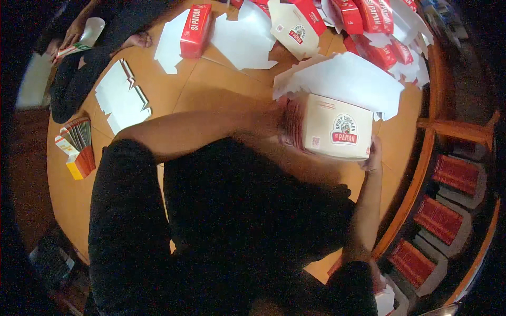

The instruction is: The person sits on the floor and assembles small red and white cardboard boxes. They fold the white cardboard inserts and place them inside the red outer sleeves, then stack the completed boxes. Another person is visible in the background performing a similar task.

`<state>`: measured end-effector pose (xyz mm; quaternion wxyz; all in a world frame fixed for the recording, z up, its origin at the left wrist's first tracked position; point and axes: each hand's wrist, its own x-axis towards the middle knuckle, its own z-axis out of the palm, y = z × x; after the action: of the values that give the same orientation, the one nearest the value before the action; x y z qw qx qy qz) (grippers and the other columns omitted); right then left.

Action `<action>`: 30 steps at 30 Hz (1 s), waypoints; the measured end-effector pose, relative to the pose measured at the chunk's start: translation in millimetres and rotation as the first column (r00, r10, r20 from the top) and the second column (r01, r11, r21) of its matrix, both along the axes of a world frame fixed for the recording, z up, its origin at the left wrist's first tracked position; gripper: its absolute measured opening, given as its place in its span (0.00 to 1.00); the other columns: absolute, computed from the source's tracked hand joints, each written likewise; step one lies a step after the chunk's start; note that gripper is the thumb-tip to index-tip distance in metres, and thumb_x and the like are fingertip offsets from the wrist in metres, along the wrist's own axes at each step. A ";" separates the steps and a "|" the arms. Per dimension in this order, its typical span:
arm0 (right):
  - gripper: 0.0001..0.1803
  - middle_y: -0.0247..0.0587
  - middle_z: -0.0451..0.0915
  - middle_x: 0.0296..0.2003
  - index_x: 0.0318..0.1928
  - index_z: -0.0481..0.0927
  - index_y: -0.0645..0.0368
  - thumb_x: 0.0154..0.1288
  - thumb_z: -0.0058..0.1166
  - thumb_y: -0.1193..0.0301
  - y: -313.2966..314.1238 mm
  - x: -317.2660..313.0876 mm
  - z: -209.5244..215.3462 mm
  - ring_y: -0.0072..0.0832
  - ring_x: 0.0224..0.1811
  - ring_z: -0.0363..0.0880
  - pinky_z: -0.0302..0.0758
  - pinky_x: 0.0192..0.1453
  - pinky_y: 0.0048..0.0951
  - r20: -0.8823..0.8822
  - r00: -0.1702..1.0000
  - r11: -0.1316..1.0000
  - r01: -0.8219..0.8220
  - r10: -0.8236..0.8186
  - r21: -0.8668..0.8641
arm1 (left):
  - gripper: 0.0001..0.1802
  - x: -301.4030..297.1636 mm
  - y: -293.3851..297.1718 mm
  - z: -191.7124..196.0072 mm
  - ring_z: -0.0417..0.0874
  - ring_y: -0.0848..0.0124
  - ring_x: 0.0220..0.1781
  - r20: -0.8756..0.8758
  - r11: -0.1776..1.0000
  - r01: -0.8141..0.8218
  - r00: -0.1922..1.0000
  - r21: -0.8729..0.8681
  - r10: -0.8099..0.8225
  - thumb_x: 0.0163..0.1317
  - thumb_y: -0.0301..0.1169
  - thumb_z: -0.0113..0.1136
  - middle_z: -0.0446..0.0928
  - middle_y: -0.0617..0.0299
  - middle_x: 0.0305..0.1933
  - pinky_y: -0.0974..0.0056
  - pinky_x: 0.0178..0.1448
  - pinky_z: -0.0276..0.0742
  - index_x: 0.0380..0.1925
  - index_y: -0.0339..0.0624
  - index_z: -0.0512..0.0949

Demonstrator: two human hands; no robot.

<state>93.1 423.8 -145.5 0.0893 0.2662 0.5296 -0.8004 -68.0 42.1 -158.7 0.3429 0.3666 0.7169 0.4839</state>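
In front of me is a thick stack of folding cardboard food boxes (324, 118), with a cream printed panel uppermost, red edges at its left side and wide white flaps on its far side. My left hand (278, 117) is closed on the stack's left end, its fingers partly hidden by the boxes. At the near right corner, my right hand (374, 154) grips the same stack, with some fingers out of sight behind it. The stack is held up between both hands, over the orange tiled floor (211, 89).
More flat box blanks (245, 39) and red box pieces (377, 18) lie beyond the stack. White blanks (122, 100) and a fanned bundle of cartons (79, 147) are at left. Another person's hand (71, 37) holds a carton at far left. A wooden rack (421, 163) runs along the right.
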 end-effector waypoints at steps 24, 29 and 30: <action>0.41 0.51 0.62 0.70 0.63 0.72 0.48 0.44 0.74 0.63 -138.0 -46.4 163.2 0.51 0.69 0.64 0.64 0.70 0.51 0.361 0.530 -0.368 -0.097 0.767 0.925 | 0.82 35.0 19.8 24.7 0.40 0.44 0.81 -0.011 0.969 -0.139 0.989 0.206 0.144 0.33 0.53 0.83 0.42 0.33 0.78 0.47 0.82 0.39 0.75 0.32 0.33; 0.26 0.47 0.76 0.51 0.50 0.80 0.53 0.47 0.71 0.67 -144.6 -40.1 156.3 0.47 0.53 0.75 0.73 0.55 0.45 0.240 0.400 -0.284 0.051 0.884 0.958 | 0.80 49.3 11.3 31.2 0.40 0.44 0.81 -0.031 0.949 -0.221 0.972 0.225 0.233 0.36 0.49 0.84 0.42 0.35 0.78 0.47 0.82 0.40 0.76 0.36 0.31; 0.22 0.45 0.76 0.47 0.47 0.81 0.54 0.49 0.69 0.68 -148.5 -36.0 150.2 0.46 0.50 0.75 0.73 0.53 0.44 0.200 0.413 -0.261 0.096 0.888 0.961 | 0.80 50.0 10.7 21.5 0.40 0.44 0.81 -0.032 0.943 -0.221 0.971 0.247 0.236 0.37 0.49 0.84 0.42 0.35 0.78 0.47 0.82 0.41 0.76 0.37 0.31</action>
<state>57.0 275.4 4.8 -0.0050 -0.3111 0.9461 -0.0901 -18.0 52.8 -137.2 0.2151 0.3346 0.7004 0.5927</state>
